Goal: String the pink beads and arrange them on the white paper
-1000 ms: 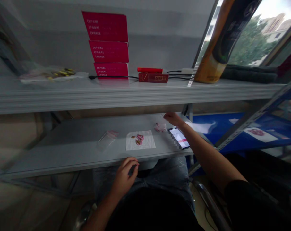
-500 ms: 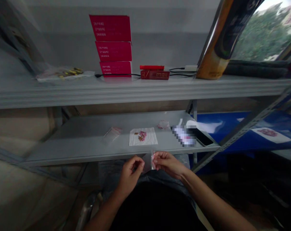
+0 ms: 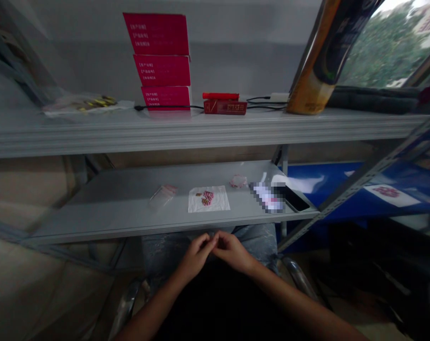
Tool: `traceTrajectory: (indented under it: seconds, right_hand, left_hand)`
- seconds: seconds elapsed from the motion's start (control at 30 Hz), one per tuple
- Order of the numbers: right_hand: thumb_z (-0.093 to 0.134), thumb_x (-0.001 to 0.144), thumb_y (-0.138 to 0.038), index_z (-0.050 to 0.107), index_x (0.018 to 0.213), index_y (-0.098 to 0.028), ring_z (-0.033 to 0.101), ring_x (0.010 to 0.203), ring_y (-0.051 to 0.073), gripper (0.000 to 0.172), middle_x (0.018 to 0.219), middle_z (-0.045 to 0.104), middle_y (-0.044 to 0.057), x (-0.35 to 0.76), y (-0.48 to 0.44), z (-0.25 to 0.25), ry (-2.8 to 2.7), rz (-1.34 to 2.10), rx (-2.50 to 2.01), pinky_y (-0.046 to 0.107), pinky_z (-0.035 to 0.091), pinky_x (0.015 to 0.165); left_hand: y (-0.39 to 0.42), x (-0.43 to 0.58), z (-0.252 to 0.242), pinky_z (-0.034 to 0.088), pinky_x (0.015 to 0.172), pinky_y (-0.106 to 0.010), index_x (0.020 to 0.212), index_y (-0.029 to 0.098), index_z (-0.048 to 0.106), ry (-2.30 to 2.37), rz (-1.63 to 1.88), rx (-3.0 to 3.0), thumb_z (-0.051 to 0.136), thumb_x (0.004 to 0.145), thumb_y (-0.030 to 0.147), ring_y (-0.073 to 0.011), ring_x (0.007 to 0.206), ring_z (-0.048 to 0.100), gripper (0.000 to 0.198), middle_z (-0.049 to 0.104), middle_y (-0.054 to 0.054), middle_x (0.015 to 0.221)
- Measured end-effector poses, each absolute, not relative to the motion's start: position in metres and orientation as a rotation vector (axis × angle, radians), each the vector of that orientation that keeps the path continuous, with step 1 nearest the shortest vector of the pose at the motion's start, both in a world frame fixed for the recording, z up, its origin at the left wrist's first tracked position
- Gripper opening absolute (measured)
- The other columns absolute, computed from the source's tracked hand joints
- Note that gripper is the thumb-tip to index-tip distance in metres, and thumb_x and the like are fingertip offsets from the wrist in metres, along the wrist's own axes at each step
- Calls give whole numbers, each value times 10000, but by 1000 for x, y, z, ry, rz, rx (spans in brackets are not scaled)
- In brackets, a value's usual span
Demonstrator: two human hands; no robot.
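My left hand (image 3: pixel 199 249) and my right hand (image 3: pixel 232 251) meet over my lap, just below the front edge of the shelf. Both are closed in a pinch, fingertips touching. The small clear zip bag seen between them a moment before is almost wholly hidden by the fingers now. Beyond the hands, a white sheet or flat packet (image 3: pixel 222 201) lies on the lower shelf, with pink beads (image 3: pixel 207 198) and gold-coloured bits on it. To its left are clear plastic bags (image 3: pixel 163 195). A small clear bag with a pinkish edge (image 3: pixel 238 181) lies behind it to the right.
A dark-screened phone (image 3: pixel 296 198) rests at the right end of the lower shelf (image 3: pixel 111 203), beside a pixelated patch. On the upper shelf (image 3: pixel 111 139) stand stacked red boxes (image 3: pixel 165 71), a small dark red box (image 3: pixel 224 107), cables and a tall orange-and-dark package (image 3: pixel 312 85).
My hands have come together, the right moving left until the fingertips meet. The clear zip bag that showed between them is now covered. The view has shifted slightly.
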State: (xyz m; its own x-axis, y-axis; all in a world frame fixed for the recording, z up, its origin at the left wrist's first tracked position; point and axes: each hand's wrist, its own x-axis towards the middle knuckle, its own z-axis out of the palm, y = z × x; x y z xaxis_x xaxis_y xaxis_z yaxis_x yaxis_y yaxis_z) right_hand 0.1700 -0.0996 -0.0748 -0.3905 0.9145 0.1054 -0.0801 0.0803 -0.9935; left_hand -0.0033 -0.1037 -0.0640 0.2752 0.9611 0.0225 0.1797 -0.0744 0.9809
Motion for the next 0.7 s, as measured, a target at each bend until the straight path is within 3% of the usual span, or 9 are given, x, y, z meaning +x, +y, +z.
traceTrajectory:
  seconds: [0.33, 0.7]
  right_hand:
    - [865, 789, -439, 576, 875, -226, 650, 707, 157, 369, 777, 673, -27, 171, -100, -75, -1311, 1720, -726, 297, 507, 693]
    - [874, 801, -385, 596, 890, -207, 650, 680, 138, 341, 762, 678, -32, 179, -95, -68, -1167, 1804, -679, 277, 510, 687]
  left_hand:
    - [-103, -2, -69, 431, 632, -272, 756, 207, 563, 1030, 937, 1348, 568, 895, 452, -156, 652, 527, 282, 549, 26, 681]
    - [-102, -3, -63, 486, 705, -290, 847, 196, 537, 854, 832, 1250, 716, 876, 518, -149, 721, 612, 369, 631, 11, 778]
